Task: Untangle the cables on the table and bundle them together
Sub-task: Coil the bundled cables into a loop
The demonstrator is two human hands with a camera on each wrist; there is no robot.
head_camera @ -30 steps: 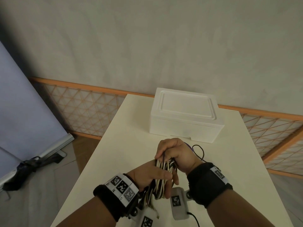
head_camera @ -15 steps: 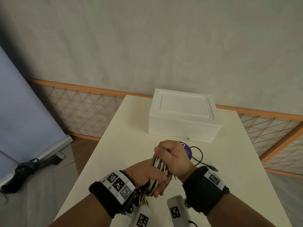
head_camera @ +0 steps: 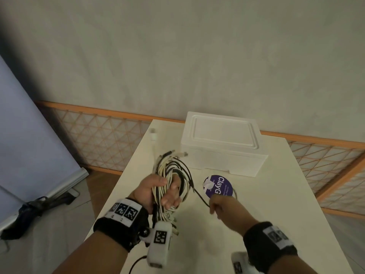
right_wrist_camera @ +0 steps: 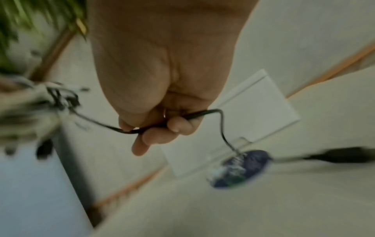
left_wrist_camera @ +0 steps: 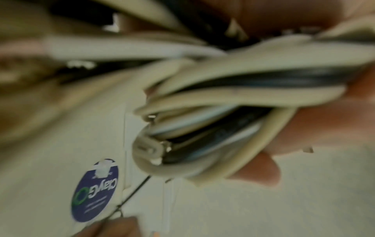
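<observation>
My left hand (head_camera: 158, 191) grips a coiled bundle of white and black cables (head_camera: 173, 175) above the table's near left part; the loops stand up past my fingers. In the left wrist view the bundle of cables (left_wrist_camera: 233, 99) fills the frame, with my fingers (left_wrist_camera: 261, 170) curled round it. A thin black cable (head_camera: 199, 195) runs taut from the bundle to my right hand (head_camera: 221, 206), which pinches it in curled fingers. The right wrist view shows the black cable (right_wrist_camera: 154, 126) passing through the right hand's fingers (right_wrist_camera: 160, 134), its free end trailing right over the table.
A white foam box (head_camera: 221, 143) sits at the table's (head_camera: 276, 194) far end. A round purple sticker-like disc (head_camera: 218, 186) lies just in front of it, near my right hand. A white plug (head_camera: 153, 135) lies at the far left edge. Floor drops off left.
My hands were together on the bundle. Now the right hand has moved off to the right, drawing a black cable out, and the left hand has tilted the coil open.
</observation>
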